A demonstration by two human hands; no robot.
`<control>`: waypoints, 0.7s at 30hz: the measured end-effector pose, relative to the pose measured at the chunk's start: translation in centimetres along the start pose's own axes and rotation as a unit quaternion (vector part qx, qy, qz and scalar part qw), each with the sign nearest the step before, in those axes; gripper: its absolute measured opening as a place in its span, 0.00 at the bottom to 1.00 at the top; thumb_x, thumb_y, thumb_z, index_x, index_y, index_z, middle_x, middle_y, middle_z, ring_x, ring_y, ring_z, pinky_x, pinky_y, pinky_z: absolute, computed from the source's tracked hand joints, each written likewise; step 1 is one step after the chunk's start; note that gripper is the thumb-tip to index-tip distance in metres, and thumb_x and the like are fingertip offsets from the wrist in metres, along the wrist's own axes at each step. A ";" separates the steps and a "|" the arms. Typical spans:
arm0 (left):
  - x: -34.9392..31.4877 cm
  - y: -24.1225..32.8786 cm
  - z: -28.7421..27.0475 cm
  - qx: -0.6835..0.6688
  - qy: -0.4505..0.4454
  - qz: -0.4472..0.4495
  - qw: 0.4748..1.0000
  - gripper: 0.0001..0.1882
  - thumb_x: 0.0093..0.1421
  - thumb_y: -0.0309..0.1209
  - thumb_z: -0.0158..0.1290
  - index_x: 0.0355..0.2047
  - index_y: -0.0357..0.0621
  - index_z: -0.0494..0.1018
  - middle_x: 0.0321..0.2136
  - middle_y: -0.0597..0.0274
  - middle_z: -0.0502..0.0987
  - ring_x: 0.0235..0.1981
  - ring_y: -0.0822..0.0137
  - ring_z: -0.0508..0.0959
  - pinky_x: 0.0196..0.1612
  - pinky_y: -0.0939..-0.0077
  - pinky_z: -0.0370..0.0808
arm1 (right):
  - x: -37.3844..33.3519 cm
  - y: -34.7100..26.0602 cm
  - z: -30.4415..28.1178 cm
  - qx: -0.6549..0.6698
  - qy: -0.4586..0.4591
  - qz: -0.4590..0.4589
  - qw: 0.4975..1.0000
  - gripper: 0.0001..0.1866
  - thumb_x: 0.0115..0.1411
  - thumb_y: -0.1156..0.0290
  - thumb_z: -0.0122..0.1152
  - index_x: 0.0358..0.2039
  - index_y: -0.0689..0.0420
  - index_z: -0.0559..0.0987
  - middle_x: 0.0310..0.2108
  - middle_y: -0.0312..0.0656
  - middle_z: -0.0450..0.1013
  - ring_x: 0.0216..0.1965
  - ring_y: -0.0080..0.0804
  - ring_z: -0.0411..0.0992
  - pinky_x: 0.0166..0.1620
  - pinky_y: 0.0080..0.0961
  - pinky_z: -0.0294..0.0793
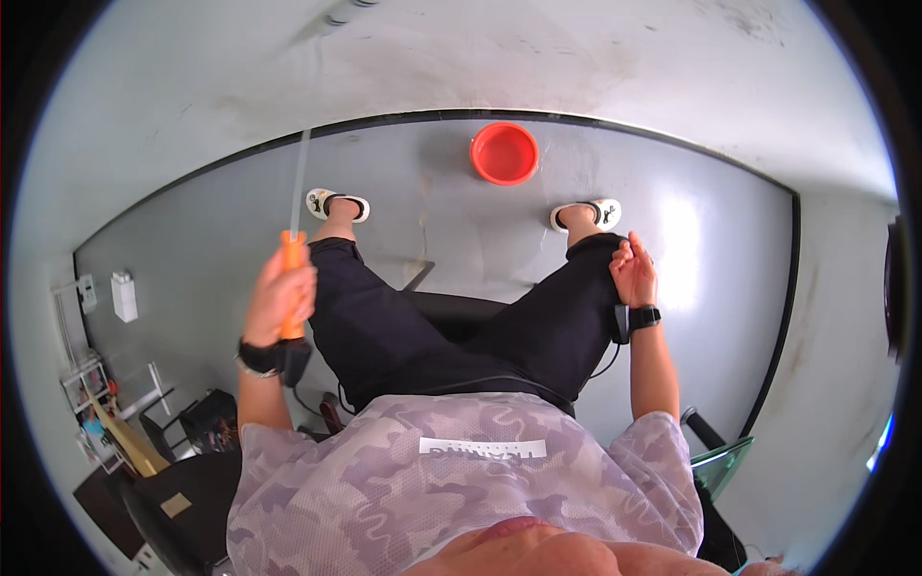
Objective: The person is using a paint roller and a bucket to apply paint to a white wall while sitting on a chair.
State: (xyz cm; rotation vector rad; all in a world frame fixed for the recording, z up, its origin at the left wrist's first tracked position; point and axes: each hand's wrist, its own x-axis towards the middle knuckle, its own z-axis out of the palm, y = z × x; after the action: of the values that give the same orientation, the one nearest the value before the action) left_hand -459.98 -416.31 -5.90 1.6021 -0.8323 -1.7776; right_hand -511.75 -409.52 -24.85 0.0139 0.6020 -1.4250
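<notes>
My left hand (281,296) is wrapped round the orange handle (293,252) of a long tool, raised beside my left knee. From the handle a thin, pale shaft (302,178) points away toward the white wall; its far end is blurred, so I cannot make out the tool's kind. My right hand (634,275) rests against my right knee, fingers loosely curled in, with nothing visible in them. On the floor between and beyond my feet stands a round red plastic basin (504,154); its inside looks plain red.
I sit on a dark chair (451,315) facing a smudged white wall (461,62). The grey floor (442,211) has wet-looking streaks near the basin. To the left are a white box-shaped object (124,297) and a cluttered rack (96,408). Cables hang near both wrists.
</notes>
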 end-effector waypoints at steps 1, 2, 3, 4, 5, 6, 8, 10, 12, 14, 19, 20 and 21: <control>1.0 -0.7 1.1 0.003 0.000 -0.011 1.000 0.13 0.54 0.25 0.44 0.41 0.44 0.61 0.15 0.67 0.61 0.07 0.78 0.60 0.10 0.84 0.58 | -0.1 0.1 0.3 -0.002 0.008 -0.002 1.000 0.14 0.61 0.67 0.46 0.46 0.58 0.67 0.34 0.40 0.67 0.32 0.25 0.66 0.37 0.20 0.69; 1.4 -1.5 1.2 -0.010 -0.003 -0.007 1.000 0.10 0.53 0.24 0.44 0.36 0.44 0.59 0.15 0.67 0.61 0.07 0.77 0.61 0.10 0.82 0.59 | 0.6 0.8 0.8 -0.006 0.013 0.004 1.000 0.14 0.60 0.68 0.46 0.46 0.58 0.67 0.34 0.40 0.67 0.31 0.25 0.66 0.36 0.19 0.70; 2.4 -2.5 1.6 -0.022 -0.018 -0.001 1.000 0.08 0.52 0.23 0.44 0.32 0.44 0.58 0.14 0.67 0.61 0.07 0.76 0.61 0.10 0.81 0.61 | 0.8 0.9 0.8 -0.002 0.020 0.007 1.000 0.14 0.61 0.68 0.46 0.46 0.58 0.67 0.33 0.40 0.67 0.32 0.25 0.66 0.36 0.20 0.70; 3.3 -3.8 2.2 -0.018 -0.021 0.009 1.000 0.08 0.52 0.22 0.44 0.31 0.45 0.58 0.15 0.67 0.61 0.07 0.76 0.61 0.10 0.81 0.60 | 0.7 0.8 0.9 -0.008 0.019 0.005 1.000 0.14 0.61 0.68 0.46 0.46 0.58 0.67 0.33 0.40 0.67 0.32 0.25 0.66 0.36 0.20 0.70; 4.1 -4.9 2.3 -0.013 -0.023 0.019 0.999 0.08 0.52 0.22 0.44 0.31 0.45 0.58 0.15 0.67 0.61 0.08 0.76 0.61 0.10 0.81 0.59 | 0.8 0.7 1.0 -0.014 0.018 0.004 1.000 0.14 0.61 0.69 0.46 0.47 0.58 0.66 0.33 0.40 0.67 0.31 0.25 0.66 0.36 0.20 0.70; 4.4 -5.4 2.4 -0.020 -0.035 0.022 0.999 0.09 0.51 0.21 0.44 0.32 0.44 0.59 0.15 0.67 0.61 0.09 0.77 0.61 0.12 0.82 0.60 | 0.8 0.6 0.7 -0.023 0.016 0.008 1.000 0.14 0.61 0.69 0.46 0.47 0.58 0.66 0.33 0.40 0.67 0.31 0.25 0.66 0.36 0.20 0.70; 3.7 -5.5 1.8 -0.060 -0.038 0.049 0.996 0.09 0.51 0.21 0.44 0.33 0.43 0.59 0.16 0.67 0.61 0.10 0.77 0.61 0.13 0.83 0.60 | 1.1 0.4 0.5 -0.043 0.017 0.011 0.999 0.15 0.61 0.69 0.45 0.47 0.59 0.66 0.33 0.40 0.67 0.32 0.25 0.66 0.36 0.20 0.70; 2.0 -5.0 0.0 -0.096 -0.051 0.108 0.988 0.10 0.52 0.23 0.45 0.35 0.40 0.60 0.17 0.68 0.61 0.13 0.78 0.62 0.17 0.86 0.60 | 1.5 1.1 0.8 -0.054 0.023 0.020 0.998 0.15 0.61 0.69 0.44 0.48 0.59 0.65 0.32 0.40 0.66 0.30 0.25 0.65 0.36 0.18 0.68; -0.4 -4.7 -1.7 -0.119 -0.047 0.129 0.983 0.10 0.52 0.25 0.45 0.36 0.40 0.60 0.17 0.68 0.61 0.13 0.78 0.62 0.17 0.86 0.60 | 1.4 0.6 -0.2 -0.060 0.007 0.038 0.997 0.14 0.61 0.70 0.43 0.48 0.59 0.65 0.29 0.38 0.64 0.28 0.23 0.62 0.34 0.17 0.66; -2.5 -4.7 -3.8 -0.152 -0.046 0.127 0.979 0.12 0.52 0.28 0.47 0.37 0.39 0.61 0.18 0.67 0.62 0.13 0.78 0.62 0.17 0.86 0.60 | 0.5 1.0 0.8 -0.077 0.103 0.002 0.992 0.12 0.62 0.70 0.42 0.45 0.59 0.66 0.25 0.35 0.60 0.24 0.21 0.58 0.30 0.17 0.64; -3.4 -4.6 -9.2 -0.248 -0.015 0.140 0.958 0.14 0.60 0.38 0.42 0.44 0.48 0.60 0.17 0.69 0.59 0.11 0.80 0.59 0.15 0.87 0.58 | -0.3 0.5 1.2 -0.110 0.091 0.000 0.990 0.13 0.62 0.70 0.43 0.46 0.59 0.66 0.27 0.37 0.66 0.26 0.22 0.64 0.30 0.17 0.68; -3.0 -4.9 -9.6 -0.295 -0.027 0.117 0.948 0.15 0.61 0.42 0.41 0.46 0.53 0.60 0.16 0.70 0.58 0.11 0.81 0.58 0.15 0.87 0.57 | -0.1 0.8 1.2 -0.114 0.080 0.013 0.990 0.13 0.62 0.70 0.43 0.46 0.59 0.66 0.27 0.37 0.66 0.26 0.22 0.64 0.30 0.17 0.68; -1.9 -6.0 -9.9 -0.302 -0.006 0.109 0.947 0.15 0.62 0.45 0.40 0.47 0.59 0.59 0.16 0.70 0.59 0.10 0.81 0.56 0.14 0.89 0.55 | 0.2 1.1 1.3 -0.111 0.069 0.023 0.991 0.13 0.62 0.70 0.43 0.46 0.59 0.66 0.29 0.39 0.67 0.27 0.23 0.66 0.31 0.17 0.69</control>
State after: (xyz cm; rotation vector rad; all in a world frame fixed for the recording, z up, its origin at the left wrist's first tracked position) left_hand -450.08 -411.69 -10.12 1.0529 -0.3864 -1.6655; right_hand -510.26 -409.96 -24.16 -0.0492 0.8668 -1.3126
